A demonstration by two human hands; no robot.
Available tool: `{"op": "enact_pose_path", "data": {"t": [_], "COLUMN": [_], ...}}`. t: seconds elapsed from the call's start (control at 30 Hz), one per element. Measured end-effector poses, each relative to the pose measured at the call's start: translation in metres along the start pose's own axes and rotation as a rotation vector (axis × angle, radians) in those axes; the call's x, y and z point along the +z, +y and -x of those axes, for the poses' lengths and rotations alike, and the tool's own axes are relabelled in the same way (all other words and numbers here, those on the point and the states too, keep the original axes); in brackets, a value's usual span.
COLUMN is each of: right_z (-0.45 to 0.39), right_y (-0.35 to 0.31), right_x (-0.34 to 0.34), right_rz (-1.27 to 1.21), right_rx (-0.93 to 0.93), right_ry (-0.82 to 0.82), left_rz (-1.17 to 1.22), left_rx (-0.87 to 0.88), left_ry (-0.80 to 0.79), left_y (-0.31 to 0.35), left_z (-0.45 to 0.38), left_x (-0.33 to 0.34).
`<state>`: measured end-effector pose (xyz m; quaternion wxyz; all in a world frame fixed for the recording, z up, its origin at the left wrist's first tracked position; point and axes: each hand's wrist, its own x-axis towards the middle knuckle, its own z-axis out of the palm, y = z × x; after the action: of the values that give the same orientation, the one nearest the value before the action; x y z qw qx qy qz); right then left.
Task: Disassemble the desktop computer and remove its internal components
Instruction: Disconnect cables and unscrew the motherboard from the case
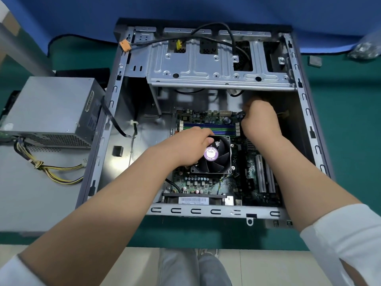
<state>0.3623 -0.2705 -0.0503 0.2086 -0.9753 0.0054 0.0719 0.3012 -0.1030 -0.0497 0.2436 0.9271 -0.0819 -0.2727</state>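
a repair workbench: green mat (340, 141) under an opened pc case (115, 112), removed power supply (51, 108) left of it.

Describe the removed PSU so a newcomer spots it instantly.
Start at the open case in the middle of the green mat. Just outside its left wall sits the PSU, a plain grey metal box. Unlike anything nearby, it trails a bundle of yellow and black wires.

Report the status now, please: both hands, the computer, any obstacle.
Left hand rests on the fan, fingers curled. Right hand pinches something at the board's far corner. Power supply already out, left of the case. Loose cables overhead.
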Motion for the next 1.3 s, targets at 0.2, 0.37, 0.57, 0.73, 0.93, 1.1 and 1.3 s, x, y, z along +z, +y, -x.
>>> {"op": "enact_pose_path", "data": {"t": [0.2, 0.37, 0.57, 0.73, 0.93, 1.1, 1.3], "right_z": [0.0022, 0.0060, 0.0058, 0.0034, 0.0032, 0.0042, 0.0028], "right_y": [-0.0031, -0.0057, -0.0045, -0.0039, -0.0040, -0.0018, -0.0044], "right_x": [-0.0027, -0.0037, -0.0042, -0.0014, -0.0028, -0.0025, -0.0008], "right_rz": [0.065, 0.086, 0.185, 0.140, 0.156, 0.159, 0.219], "right_rx": [-0.022, 0.106, 0.096, 0.056, 0.087, 0.124, 0.066], "right_ry": [-0.004, 0.041, 0.051, 0.059, 0.045, 0.040, 0.034], "left_rz": [0.000, 0.003, 0.011, 0.007, 0.008, 0.015, 0.006], "left_rx": [-0.001, 0.003, 0.004, 0.004, 0.006, 0.000, -0.006], "left_ry": [0.000, 0.003, -0.010, -0.007, 0.002, -0.001, 0.005], "left_y": [-0.0002, -0.0010, -0.0007, -0.0002, 0.0002, 0.0006, 0.0016], "left_z": [-0.0002, -0.0006, -0.0002, -0.0001, 0.0007, 0.0010, 0.0013], "left_x": [0.0003, 0.0005, 0.0004, -0.0002, 0.0000, -0.0003, 0.0001]}}
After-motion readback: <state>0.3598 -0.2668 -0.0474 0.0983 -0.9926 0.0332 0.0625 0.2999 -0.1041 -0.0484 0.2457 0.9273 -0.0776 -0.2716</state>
